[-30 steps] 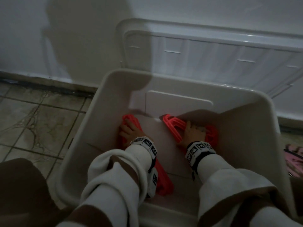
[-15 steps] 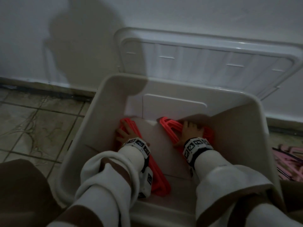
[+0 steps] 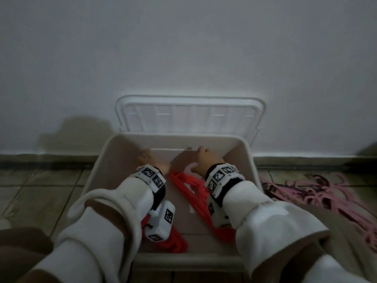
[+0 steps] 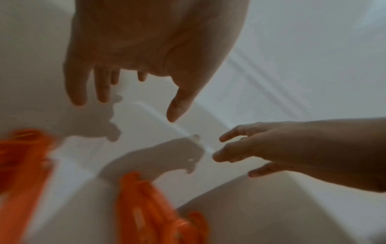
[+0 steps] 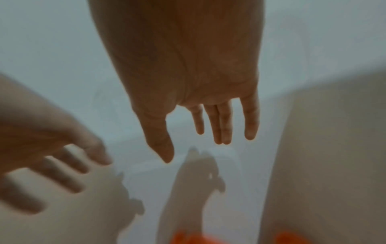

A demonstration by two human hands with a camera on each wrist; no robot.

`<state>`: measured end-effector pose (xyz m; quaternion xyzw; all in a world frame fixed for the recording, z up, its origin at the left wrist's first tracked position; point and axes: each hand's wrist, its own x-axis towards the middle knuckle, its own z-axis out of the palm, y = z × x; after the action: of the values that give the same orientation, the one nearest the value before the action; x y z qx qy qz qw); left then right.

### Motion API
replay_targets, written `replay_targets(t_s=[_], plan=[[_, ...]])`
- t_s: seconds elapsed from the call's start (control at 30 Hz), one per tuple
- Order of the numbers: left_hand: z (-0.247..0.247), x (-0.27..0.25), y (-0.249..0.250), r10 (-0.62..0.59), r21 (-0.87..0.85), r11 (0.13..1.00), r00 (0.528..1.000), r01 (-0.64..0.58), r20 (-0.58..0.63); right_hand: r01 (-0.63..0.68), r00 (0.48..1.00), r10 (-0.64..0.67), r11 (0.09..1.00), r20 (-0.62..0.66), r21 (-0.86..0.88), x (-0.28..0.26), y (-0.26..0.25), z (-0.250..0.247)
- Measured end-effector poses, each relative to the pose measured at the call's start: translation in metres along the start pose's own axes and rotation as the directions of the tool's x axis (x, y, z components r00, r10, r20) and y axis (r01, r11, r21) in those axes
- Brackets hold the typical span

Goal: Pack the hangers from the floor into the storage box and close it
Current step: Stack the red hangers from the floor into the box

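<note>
Hands (image 3: 177, 160), two and empty, above two red hanger bundles (image 3: 189, 186).

The left hand (image 4: 133, 49) is seen spread and empty inside the storage box (image 4: 292, 57). The right hand (image 4: 282, 148) is held beside it. Blurred orange hangers (image 4: 146, 211) are seen below.

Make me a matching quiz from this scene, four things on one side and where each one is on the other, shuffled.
Things:
1. red hangers
2. pink hangers
3. lid
4. hands, left hand and right hand

Places:
A. leaning against the wall
B. on the floor tiles, right of the storage box
C. lying in the box bottom
D. open above the box, holding nothing

Pairs: 1-C, 2-B, 3-A, 4-D
</note>
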<state>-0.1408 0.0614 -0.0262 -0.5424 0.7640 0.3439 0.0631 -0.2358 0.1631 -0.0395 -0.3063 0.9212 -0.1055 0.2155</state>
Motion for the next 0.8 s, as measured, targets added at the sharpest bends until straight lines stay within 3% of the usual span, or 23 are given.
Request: replay_targets(t_s=[0.07,0.2,0.37,0.5,0.67,0.8], plan=[[-0.005,-0.018,0.02,0.151,-0.087,0.984,0.988,-0.154,-0.044,-0.002,0.998,0.004,1.0,-0.058,0.028,-0.018,0.01,-0.023],[0.003,-0.057,0.062,0.356,-0.144,0.924,0.934,-0.353,-0.006,-0.013,0.974,0.041,0.992,-0.223,0.128,-0.064,0.05,-0.066],[0.049,-0.117,0.112,0.638,-0.332,0.734,0.769,-0.593,0.036,-0.14,0.933,0.206,0.963,-0.294,0.23,-0.137,0.145,-0.087],[0.11,-0.179,0.138,0.792,-0.381,0.607,0.57,-0.697,0.218,-0.371,0.871,0.437,0.885,-0.223,0.281,-0.211,0.241,-0.068],[0.203,-0.255,0.143,0.736,-0.311,0.612,0.38,-0.727,0.56,-0.654,0.701,0.709,0.684,-0.081,0.323,-0.312,0.349,-0.005],[0.278,-0.303,0.124,0.585,-0.188,0.64,0.314,-0.745,0.748,-0.806,0.535,0.845,0.508,0.006,0.303,-0.382,0.401,0.055]])
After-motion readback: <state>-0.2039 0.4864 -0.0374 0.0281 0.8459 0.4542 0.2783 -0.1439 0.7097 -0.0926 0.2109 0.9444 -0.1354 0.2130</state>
